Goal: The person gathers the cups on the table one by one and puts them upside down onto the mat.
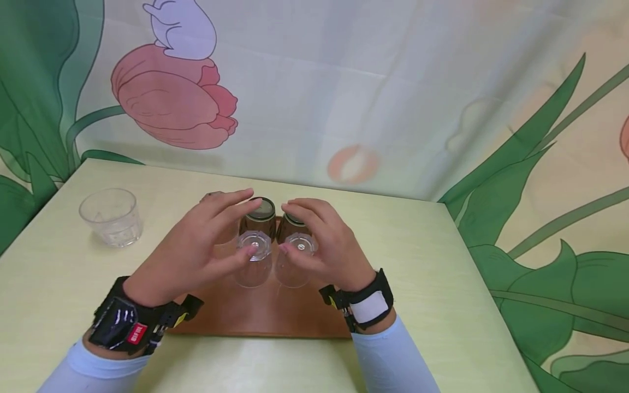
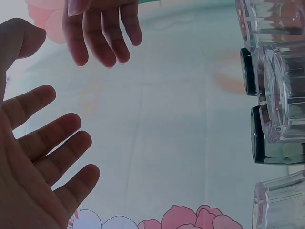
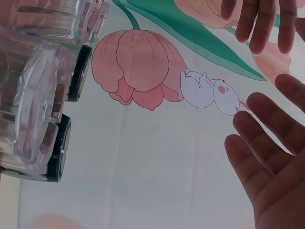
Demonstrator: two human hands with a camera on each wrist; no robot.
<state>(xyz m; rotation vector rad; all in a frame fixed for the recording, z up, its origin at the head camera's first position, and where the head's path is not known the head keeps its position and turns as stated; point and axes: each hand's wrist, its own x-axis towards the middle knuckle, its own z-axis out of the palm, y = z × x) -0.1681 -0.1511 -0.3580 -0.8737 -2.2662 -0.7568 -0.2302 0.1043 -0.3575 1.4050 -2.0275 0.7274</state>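
Two clear glasses, one at left (image 1: pixel 253 273) and one at right (image 1: pixel 291 271), stand upside down on a brown tray (image 1: pixel 260 316). Behind them are two dark tinted glasses (image 1: pixel 262 210), also bottoms up. My left hand (image 1: pixel 196 245) hovers above the left side of the group, fingers spread and holding nothing. Facing it over the right side is my right hand (image 1: pixel 334 248), likewise empty with relaxed fingers. Both wrist views show a gap between the hands and the glasses. Part of another clear glass (image 1: pixel 226 233) shows behind the left hand, mostly hidden.
A clear tumbler (image 1: pixel 112 218) stands upright on the pale table (image 1: pixel 417 305), left of the tray. Behind the table hangs a curtain (image 1: pixel 393 98) printed with flowers and a rabbit. The table's right edge runs beside green printed leaves.
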